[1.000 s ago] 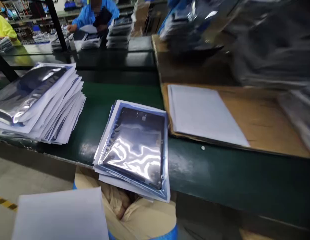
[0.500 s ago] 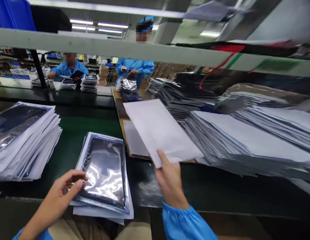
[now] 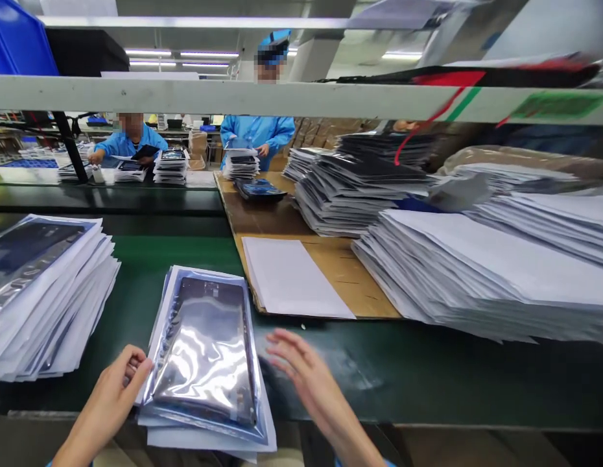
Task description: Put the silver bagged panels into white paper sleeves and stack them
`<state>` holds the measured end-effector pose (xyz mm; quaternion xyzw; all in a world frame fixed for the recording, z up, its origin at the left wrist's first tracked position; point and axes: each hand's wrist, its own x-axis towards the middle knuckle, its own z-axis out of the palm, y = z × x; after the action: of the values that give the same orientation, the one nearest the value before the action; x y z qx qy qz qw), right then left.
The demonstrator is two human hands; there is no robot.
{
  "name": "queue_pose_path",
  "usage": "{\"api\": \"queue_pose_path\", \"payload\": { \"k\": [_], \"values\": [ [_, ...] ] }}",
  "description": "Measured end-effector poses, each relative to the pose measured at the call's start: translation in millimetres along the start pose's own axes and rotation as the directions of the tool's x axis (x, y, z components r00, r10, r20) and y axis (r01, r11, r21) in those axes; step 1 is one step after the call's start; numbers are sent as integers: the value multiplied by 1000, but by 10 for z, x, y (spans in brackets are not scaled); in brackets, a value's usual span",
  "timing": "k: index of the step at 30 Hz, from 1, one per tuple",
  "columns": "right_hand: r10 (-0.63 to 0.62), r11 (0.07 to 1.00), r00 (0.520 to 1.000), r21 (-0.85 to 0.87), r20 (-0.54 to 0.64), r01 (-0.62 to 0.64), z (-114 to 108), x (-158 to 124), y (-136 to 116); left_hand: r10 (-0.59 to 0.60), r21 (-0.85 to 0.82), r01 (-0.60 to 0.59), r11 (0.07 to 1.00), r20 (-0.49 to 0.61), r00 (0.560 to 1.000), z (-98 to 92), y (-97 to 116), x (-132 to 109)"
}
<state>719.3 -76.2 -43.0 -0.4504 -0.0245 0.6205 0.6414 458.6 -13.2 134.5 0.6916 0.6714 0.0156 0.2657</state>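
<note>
A clear plastic sleeve holding a dark, flat, tablet-like panel [image 3: 207, 344] tops a small stack with white sheets [image 3: 209, 438] under it, near the table's front edge. Against the stack's left edge my left hand [image 3: 114, 386] is curled, thumb and fingertips close together; whether anything is pinched there is hidden. My right hand [image 3: 304, 376] is just right of the stack, fingers stretched out and slightly blurred, holding nothing. Beyond it a flat white sheet [image 3: 296, 279] lies on the brown cardboard [image 3: 357, 279], seemingly with another beneath.
A tall stack of sleeved panels and white sheets [image 3: 63, 305] stands left. Thick piles of white sheets [image 3: 476, 272] fill the right, with dark-topped piles [image 3: 350, 194] behind. A shelf beam [image 3: 209, 97] crosses above. Two people in blue [image 3: 257, 133] work across the green table [image 3: 428, 370].
My right hand has let go of the white sheet, which now lies on the cardboard, and has moved back left towards the stack. My left hand has shifted to the stack's left edge.
</note>
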Motion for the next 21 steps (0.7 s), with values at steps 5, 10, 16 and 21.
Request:
{"api": "queue_pose_path", "payload": {
  "k": [5,10,16,21],
  "values": [
    [-84,896,991,-428,108,122,109,-547,283,114,112,-112,987,-11,993,21,89,117],
    [-33,906,995,-417,90,68,203,-564,273,94,-57,-104,993,-153,984,42,305,124],
    [-48,963,994,-260,103,73,183,-417,323,-154,-649,235,723,181,971,79,689,64],
    [-89,986,995,-135,53,95,221,-427,199,-100,-731,231,643,219,971,120,652,-14]
  ]
}}
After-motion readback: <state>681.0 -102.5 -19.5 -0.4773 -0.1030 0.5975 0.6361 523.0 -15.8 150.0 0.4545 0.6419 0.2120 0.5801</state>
